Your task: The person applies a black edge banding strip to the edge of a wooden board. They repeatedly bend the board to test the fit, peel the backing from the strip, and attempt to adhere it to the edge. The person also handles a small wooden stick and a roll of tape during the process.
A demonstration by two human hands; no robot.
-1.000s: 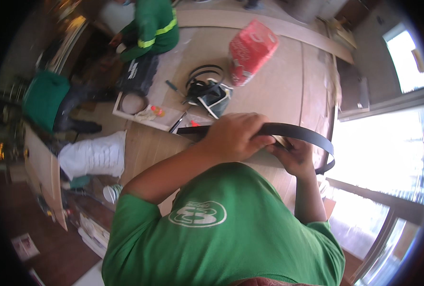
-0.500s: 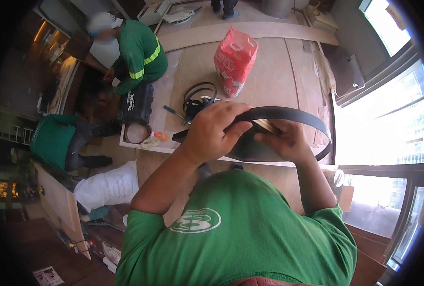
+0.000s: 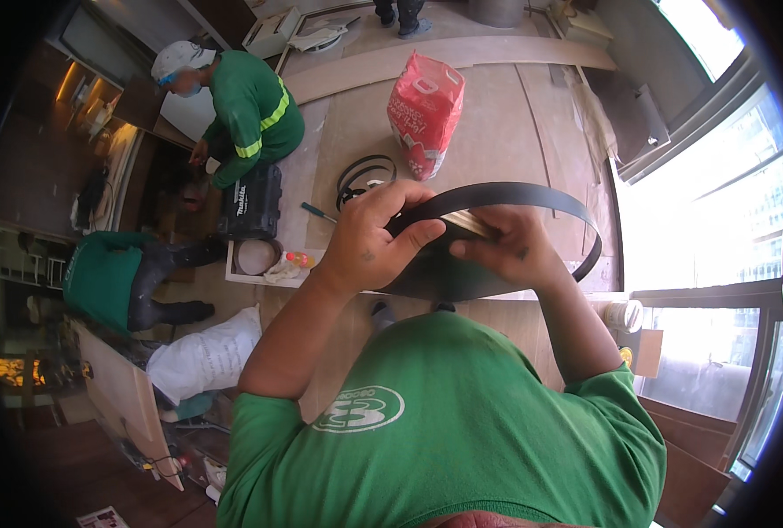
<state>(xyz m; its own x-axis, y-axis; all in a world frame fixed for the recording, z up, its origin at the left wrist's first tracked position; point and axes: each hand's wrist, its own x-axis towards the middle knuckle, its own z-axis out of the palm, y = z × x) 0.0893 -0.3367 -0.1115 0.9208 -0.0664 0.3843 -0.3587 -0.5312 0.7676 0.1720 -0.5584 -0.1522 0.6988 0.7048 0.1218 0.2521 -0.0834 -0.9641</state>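
Holds dark strip (image 3: 523, 195) up between both hands. Compared with a second ago, brings pale layered piece (image 3: 470, 223) into fuller sight, shows no dark tail past left hand (image 3: 381, 242) at 9 o'clock anymore. Reads as turning or checking in the air, not setting down; judgement only. Pinches strip in left grip, between thumb and fingers, at 9 o'clock of loop. Pinches pale layered piece in right grip, with right hand (image 3: 513, 253) inside loop toward 6 o'clock. Cannot tell if joined to strip or separate.

Follows no straight long axis along strip: leaves left hand toward 2 o'clock, arches over 12, drops round 3 to about 4, near right wrist. Bulges toward 1 o'clock. For pale piece, points along a 10-to-4 line. Cannot tell true ends of either. Shows dark surface (image 3: 426, 277) under hands, too unclear to name.

Farther out: white tub (image 3: 623, 315) at 4, just past edge of platform (image 3: 338, 114); dark coils (image 3: 365, 167) on platform at 10; white sack (image 3: 211, 356) at 8; black case (image 3: 252, 198) at 9; red bag (image 3: 428, 110) upright at 11. Farther again, at 10: co-worker (image 3: 259, 101) in green, turned toward 9.
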